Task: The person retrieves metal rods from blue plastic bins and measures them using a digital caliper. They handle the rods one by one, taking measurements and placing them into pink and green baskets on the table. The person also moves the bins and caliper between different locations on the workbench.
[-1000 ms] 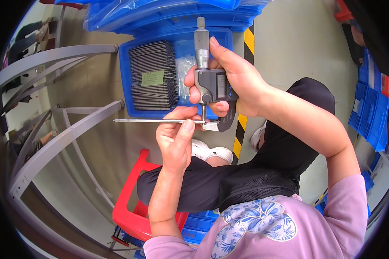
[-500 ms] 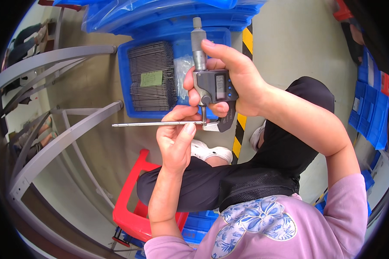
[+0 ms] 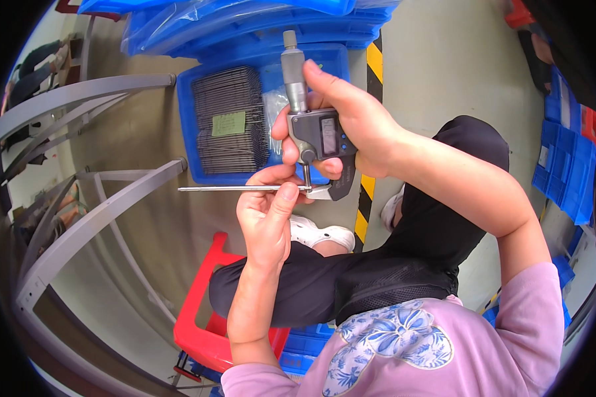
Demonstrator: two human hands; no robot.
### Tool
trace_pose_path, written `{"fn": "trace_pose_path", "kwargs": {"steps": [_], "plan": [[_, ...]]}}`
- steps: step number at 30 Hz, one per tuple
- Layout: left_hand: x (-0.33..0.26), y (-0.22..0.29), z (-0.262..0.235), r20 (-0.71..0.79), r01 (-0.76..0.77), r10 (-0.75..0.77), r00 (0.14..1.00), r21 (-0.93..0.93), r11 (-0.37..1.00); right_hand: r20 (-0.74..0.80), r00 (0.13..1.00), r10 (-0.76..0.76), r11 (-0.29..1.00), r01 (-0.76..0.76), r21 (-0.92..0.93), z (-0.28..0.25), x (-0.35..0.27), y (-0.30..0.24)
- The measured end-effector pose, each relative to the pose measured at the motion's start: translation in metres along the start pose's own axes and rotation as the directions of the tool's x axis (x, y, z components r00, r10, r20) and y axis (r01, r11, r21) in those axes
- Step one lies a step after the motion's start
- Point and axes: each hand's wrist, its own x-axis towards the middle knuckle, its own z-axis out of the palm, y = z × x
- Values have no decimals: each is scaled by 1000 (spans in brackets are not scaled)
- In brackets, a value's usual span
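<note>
My right hand [image 3: 351, 122] is wrapped round a digital micrometer [image 3: 302, 132], its thimble pointing up and away from me. A thin metal rod [image 3: 225, 189] is pinched between thumb and fingers of my left hand [image 3: 268, 215]. The rod lies level, its long free part reaching out to the left. Its right end sits at the gap between the micrometer's spindle and anvil; whether both faces touch it is too small to tell. Beyond my hands, a blue bin [image 3: 187, 126] holds stacked dark thin rods [image 3: 225, 96] with a green paper label [image 3: 228, 124] on top.
Plastic bags [image 3: 276, 109] lie in the bin beside the rods. Larger blue crates [image 3: 258, 33] stand behind it. Grey metal frames [image 3: 106, 221] rise at the left, a red plastic stool [image 3: 195, 298] near my left leg. Yellow-black tape [image 3: 374, 63] crosses the floor; blue crates [image 3: 563, 165] stand far right.
The micrometer has shifted slightly left and tilted a little, its thimble leaning further left. The rod's free end has moved slightly up and right. Both hands keep their hold.
</note>
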Motion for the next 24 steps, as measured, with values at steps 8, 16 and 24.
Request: {"fn": "trace_pose_path", "kwargs": {"steps": [8,16,24], "plan": [[1,5,-4,57,-21,23,998,-33,999,40,997,64,991,-68,118,0,-4,-5],[1,5,-4,97,-31,35,995,-42,999,48,997,68,990,-74,120,-1,-2,-3],[3,5,-2,104,-57,56,993,2,998,32,999,40,998,-42,46,-3,1,-3]]}}
